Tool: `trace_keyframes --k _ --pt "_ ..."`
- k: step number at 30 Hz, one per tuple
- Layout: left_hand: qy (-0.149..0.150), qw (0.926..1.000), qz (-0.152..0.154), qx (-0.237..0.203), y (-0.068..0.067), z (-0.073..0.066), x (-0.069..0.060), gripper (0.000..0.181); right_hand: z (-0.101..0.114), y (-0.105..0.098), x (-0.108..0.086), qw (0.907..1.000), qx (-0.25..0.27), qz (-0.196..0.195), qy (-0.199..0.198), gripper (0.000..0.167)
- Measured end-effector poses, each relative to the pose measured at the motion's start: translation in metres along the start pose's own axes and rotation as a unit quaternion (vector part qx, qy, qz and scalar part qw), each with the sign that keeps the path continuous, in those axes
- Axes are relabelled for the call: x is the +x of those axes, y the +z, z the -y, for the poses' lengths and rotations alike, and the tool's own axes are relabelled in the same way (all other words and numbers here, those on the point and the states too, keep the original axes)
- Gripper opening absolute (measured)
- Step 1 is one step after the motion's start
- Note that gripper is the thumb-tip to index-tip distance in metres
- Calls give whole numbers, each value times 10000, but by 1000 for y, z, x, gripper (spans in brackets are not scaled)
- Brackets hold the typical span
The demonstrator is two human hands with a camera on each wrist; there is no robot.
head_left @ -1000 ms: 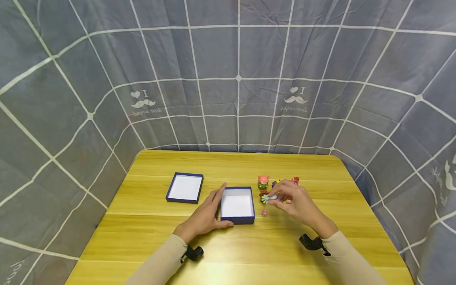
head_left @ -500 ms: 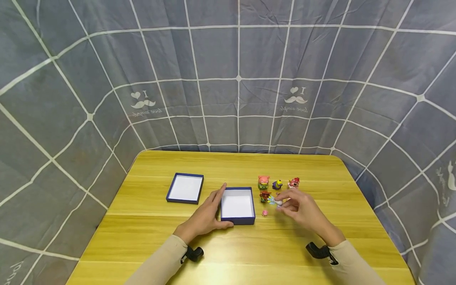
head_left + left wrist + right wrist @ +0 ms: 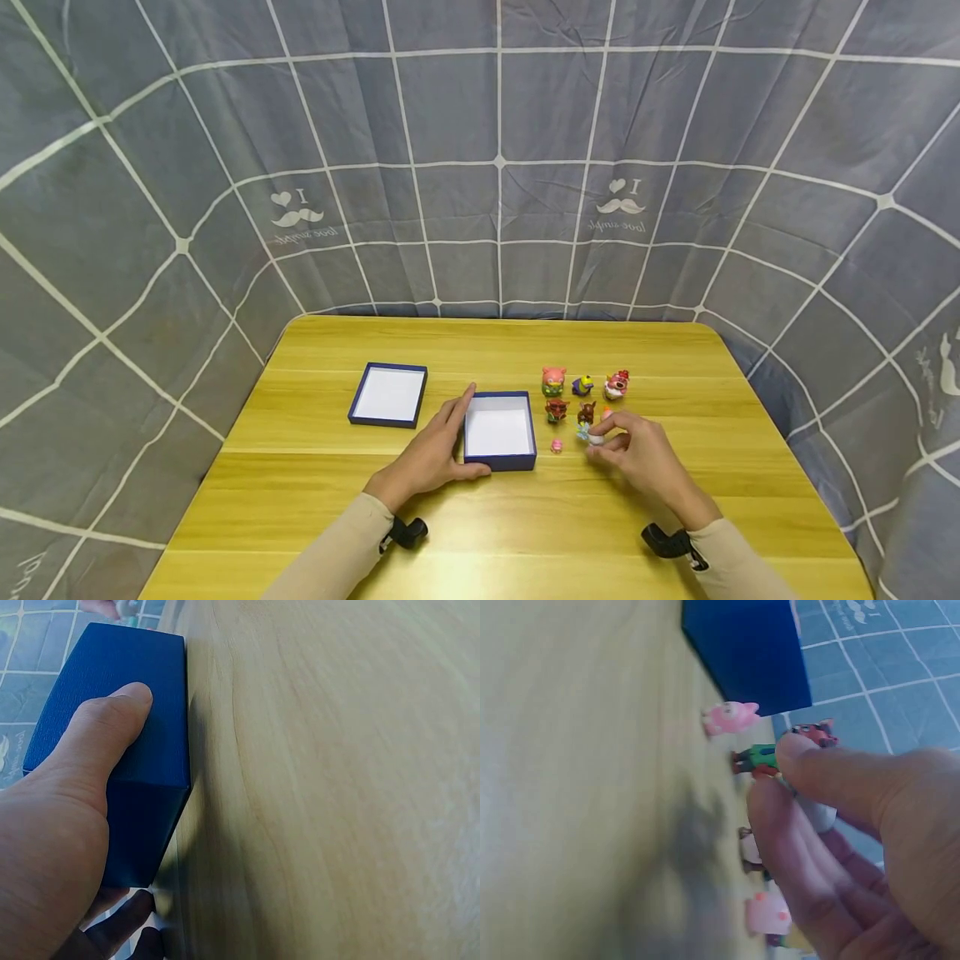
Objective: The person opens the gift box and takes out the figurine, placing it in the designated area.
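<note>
My left hand [image 3: 423, 458] grips the near-left corner of an open dark blue box [image 3: 512, 462] with a white inside. In the left wrist view the thumb lies on the box's front wall. My right hand [image 3: 648, 460] pinches a small white and light-blue figurine [image 3: 596, 439] between thumb and fingertips, low over the table; whether it touches the wood is unclear. Close beyond it stand a brown figurine [image 3: 586, 412] and a partly covered orange-pink one [image 3: 607, 412]. A tiny pink figurine [image 3: 557, 447] sits between box and hand.
A blue-rimmed lid [image 3: 387, 395], white inside up, lies left of the box. Behind the right hand stand a red-brown figurine [image 3: 557, 411], a pink one [image 3: 553, 381], a purple and yellow one [image 3: 582, 385] and a red and white one [image 3: 617, 385]. Grey curtains [image 3: 465, 200] surround the table [image 3: 480, 533].
The right hand has moved rightward and a little nearer with the white and light-blue figurine, uncovering the figurines behind. The left hand and box stay put.
</note>
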State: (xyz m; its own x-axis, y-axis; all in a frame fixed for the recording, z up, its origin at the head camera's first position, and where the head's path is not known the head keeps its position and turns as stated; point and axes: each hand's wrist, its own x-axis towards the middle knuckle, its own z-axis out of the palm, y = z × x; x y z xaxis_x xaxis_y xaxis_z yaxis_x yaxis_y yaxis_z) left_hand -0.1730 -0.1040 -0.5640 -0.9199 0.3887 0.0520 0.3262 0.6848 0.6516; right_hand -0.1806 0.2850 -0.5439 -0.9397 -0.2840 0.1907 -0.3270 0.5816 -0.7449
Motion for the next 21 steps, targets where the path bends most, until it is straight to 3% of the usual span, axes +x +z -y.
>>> trace_keyframes --k 6,13,21 --pt "-25 10000 -2 -11 0 0 -1 137 -4 10 -5 9981 -215 -50 572 22" --pt "-12 10000 -25 -36 1 0 0 138 -6 18 -8 9946 -659 -268 750 28" --pt "-31 10000 -42 -69 0 -1 0 137 -8 23 -8 9900 -953 -225 1019 36"
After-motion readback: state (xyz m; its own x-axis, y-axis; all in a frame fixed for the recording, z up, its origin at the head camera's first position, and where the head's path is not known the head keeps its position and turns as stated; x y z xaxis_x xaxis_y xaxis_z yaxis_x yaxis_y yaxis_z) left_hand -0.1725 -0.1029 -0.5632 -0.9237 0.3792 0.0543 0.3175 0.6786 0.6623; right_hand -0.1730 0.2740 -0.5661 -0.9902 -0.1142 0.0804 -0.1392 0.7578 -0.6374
